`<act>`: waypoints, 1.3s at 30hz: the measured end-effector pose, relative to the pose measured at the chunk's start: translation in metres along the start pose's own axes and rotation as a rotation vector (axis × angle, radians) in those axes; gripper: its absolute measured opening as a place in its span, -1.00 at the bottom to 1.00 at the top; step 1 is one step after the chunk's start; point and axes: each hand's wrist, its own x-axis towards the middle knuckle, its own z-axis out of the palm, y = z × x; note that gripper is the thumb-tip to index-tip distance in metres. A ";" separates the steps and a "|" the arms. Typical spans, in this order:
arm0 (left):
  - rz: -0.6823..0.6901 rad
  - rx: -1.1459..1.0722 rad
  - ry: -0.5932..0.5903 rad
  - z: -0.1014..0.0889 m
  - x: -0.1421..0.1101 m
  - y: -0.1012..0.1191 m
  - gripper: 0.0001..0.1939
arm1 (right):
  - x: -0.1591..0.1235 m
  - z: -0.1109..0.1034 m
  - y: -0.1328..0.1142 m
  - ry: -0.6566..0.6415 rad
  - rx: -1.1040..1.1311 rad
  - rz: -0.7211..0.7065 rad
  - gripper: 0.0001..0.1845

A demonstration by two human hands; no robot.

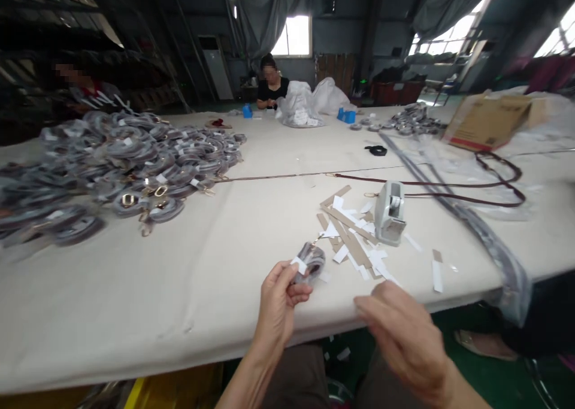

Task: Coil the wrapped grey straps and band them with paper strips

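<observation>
Cream cloth is covering the bench [215,277], whose near edge is running beneath the left forearm. The left hand [279,292] is pinching a wrapped coil [318,258] and its white label [299,265] just inside that edge, its grip narrow around them. The right hand [404,331] is hovering at the edge, blurring; I cannot tell its grip. Paper strips [354,244] and a tape dispenser [390,217] are crowding the coil's right side; leftward, cloth is spreading wide toward heaped coils [148,151].
</observation>
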 end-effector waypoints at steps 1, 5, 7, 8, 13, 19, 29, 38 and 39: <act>0.008 0.009 0.008 -0.003 0.002 0.003 -0.57 | -0.001 -0.015 0.010 0.117 -0.069 0.093 -0.69; 0.006 0.032 0.010 -0.008 0.007 0.004 -0.56 | -0.004 -0.072 0.090 0.431 -0.305 0.654 -0.78; 0.008 0.041 0.002 -0.008 0.008 -0.001 -0.57 | -0.003 -0.087 0.135 0.306 -0.373 0.833 -0.66; 0.010 0.050 -0.005 -0.008 0.009 -0.004 -0.57 | -0.002 -0.090 0.152 0.263 -0.371 0.887 -0.61; 0.010 0.097 -0.046 -0.007 0.010 -0.016 -0.54 | 0.014 -0.067 0.184 0.125 -0.186 0.953 -0.65; -0.001 0.124 -0.037 -0.011 0.012 -0.019 -0.47 | 0.034 -0.040 0.182 0.140 0.104 1.096 -0.57; -0.046 0.128 -0.052 -0.015 0.019 -0.026 -0.43 | 0.033 -0.024 0.178 0.455 0.286 1.166 -0.65; -0.065 0.128 -0.052 -0.005 0.022 -0.021 -0.44 | -0.005 0.006 0.161 0.473 0.455 1.196 -0.52; -0.062 0.124 -0.050 -0.003 0.023 -0.020 -0.45 | -0.007 0.008 0.164 0.468 0.446 1.189 -0.52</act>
